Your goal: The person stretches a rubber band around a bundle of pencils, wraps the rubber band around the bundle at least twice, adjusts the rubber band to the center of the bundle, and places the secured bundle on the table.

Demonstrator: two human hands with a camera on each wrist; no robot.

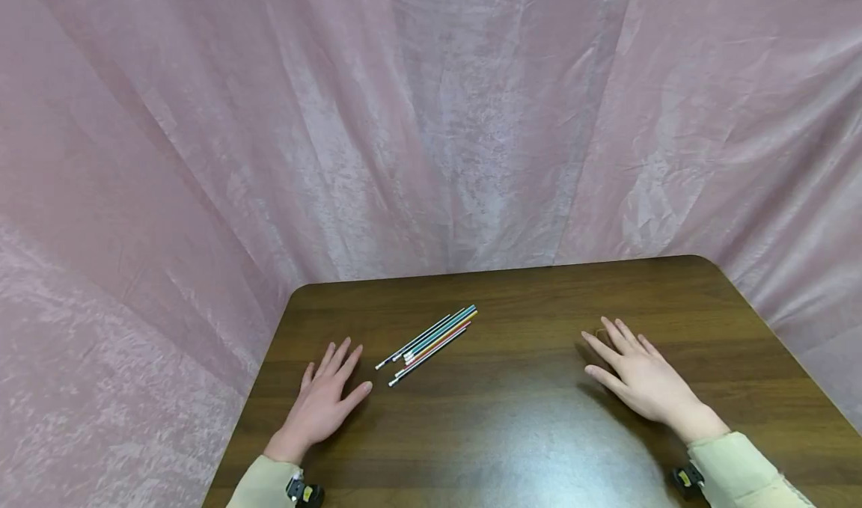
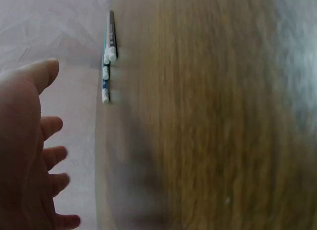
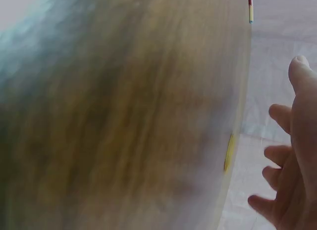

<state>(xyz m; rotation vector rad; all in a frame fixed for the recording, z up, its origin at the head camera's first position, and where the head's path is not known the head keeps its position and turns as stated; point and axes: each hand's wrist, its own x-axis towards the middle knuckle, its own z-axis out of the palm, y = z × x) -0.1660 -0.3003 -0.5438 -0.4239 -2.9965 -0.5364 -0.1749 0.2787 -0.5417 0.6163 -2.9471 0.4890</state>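
Observation:
Several slim pencils (image 1: 439, 339) with white eraser ends lie in a loose, slanted bundle on the table, left of its middle. Their colours include blue, yellow, red and white. My left hand (image 1: 322, 405) is just left of the eraser ends, palm down with fingers spread and holding nothing. In the left wrist view the pencils (image 2: 111, 32) show beyond the thumb. Over the right part of the table my right hand (image 1: 643, 377) also has its fingers spread and grips nothing. Beside its fingertips lies a thin yellow strand (image 3: 229, 153), like a rubber band, partly hidden by the fingers in the head view.
The brown wooden table (image 1: 512, 396) has rounded far corners. Pink velvety curtains (image 1: 438, 134) hang behind it and along its left side. Small black devices (image 1: 687, 479) sit at both sleeve cuffs.

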